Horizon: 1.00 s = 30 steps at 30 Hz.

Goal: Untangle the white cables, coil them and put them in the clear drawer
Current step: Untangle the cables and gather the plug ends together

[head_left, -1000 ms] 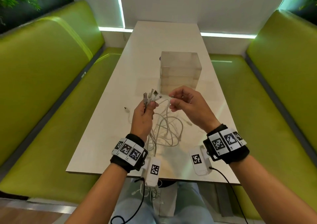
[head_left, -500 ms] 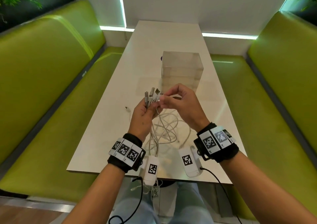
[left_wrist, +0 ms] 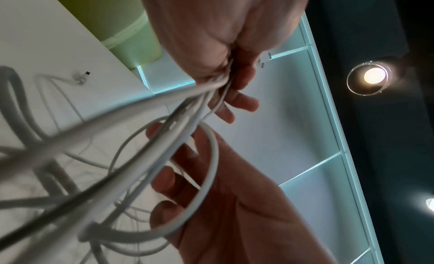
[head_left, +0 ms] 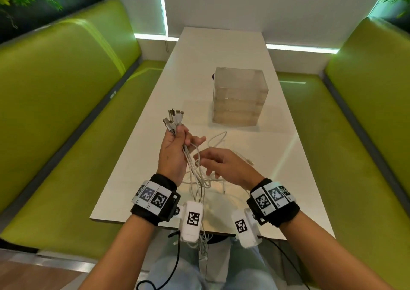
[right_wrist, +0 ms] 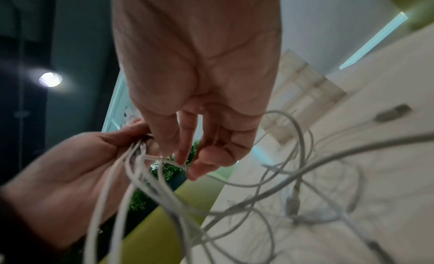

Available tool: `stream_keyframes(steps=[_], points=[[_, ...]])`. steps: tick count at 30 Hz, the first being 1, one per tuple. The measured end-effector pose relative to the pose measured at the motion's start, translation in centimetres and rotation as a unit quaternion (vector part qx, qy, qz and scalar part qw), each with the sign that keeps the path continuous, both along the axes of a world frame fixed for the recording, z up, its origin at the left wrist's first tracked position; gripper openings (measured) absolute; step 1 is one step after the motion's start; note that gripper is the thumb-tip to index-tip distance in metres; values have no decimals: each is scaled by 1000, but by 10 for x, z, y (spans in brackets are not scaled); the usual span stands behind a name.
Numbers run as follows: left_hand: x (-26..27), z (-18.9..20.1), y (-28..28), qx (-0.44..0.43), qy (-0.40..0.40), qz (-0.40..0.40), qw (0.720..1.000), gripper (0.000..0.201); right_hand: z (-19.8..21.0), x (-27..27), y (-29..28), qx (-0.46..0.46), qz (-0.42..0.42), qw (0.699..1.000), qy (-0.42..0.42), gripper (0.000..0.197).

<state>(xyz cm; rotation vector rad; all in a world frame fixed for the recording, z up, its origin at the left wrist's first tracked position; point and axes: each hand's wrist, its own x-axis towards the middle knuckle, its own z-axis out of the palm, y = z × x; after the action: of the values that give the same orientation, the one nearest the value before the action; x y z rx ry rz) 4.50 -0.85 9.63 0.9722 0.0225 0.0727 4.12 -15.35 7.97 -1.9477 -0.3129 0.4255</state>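
**Left hand bunches the cable ends while the right works a strand below**

The left hand (head_left: 175, 150) is raised above the near part of the white desk (head_left: 221, 52) and grips a bundle of white cables (head_left: 195, 174) just under their plugs. The plugs (head_left: 173, 119) fan out upward from the top of the fist, silver tips showing. In the left wrist view the cables (left_wrist: 164, 138) run out of the curled fingers (left_wrist: 237, 99) of this hand toward the camera, one strand forming a wide loop

The right hand (head_left: 224, 165) sits lower and just to the right of the left hand, palm down, fingers loosely bent. In the right wrist view its thumb and a fingertip (right_wrist: 199, 167) pinch a single thin strand (right_wrist: 169, 161) close beside the left hand (right_wrist: 70, 167), so it holds one cable narrowly and not the bundle

Below the hands the rest of the cables lie in tangled loops on the desk, and several strands hang over the near edge toward the person's lap. One loose plug (head_left: 249, 162) lies on the desk to the right of the right hand

The clear drawer unit (head_left: 238, 96) stands farther back on the desk, well apart from the hands, its stacked drawers shut. Green bench seats (head_left: 55, 90) flank the desk on both sides
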Motion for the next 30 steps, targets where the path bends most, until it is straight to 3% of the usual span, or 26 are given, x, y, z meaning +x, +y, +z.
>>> stream_keyframes(steps=[4,7,11,19,22,24,27,30], points=[[0,3,9,-21,0,5,1000,24,-3,-4,4,47,7,998,29,18],[-3,6,13,-31,-1,4,1000,25,-9,7,6,-41,-5,997,-59,10],[-8,13,18,-39,-17,6,999,27,-11,29,4,-183,26,968,-169,7],[-11,22,47,-21,-32,63,997,26,-14,50,-6,-207,-16,951,-229,14],[-9,17,66,36,-17,91,995,24,-10,51,-11,-164,-66,954,-244,10],[-9,11,68,148,2,92,985,18,-4,51,-10,-163,-83,948,-261,8],[-11,4,55,305,15,52,951,31,8,49,-6,-103,-105,953,-264,5],[-11,1,37,325,8,24,945,31,22,41,4,-65,-64,962,-257,7]])
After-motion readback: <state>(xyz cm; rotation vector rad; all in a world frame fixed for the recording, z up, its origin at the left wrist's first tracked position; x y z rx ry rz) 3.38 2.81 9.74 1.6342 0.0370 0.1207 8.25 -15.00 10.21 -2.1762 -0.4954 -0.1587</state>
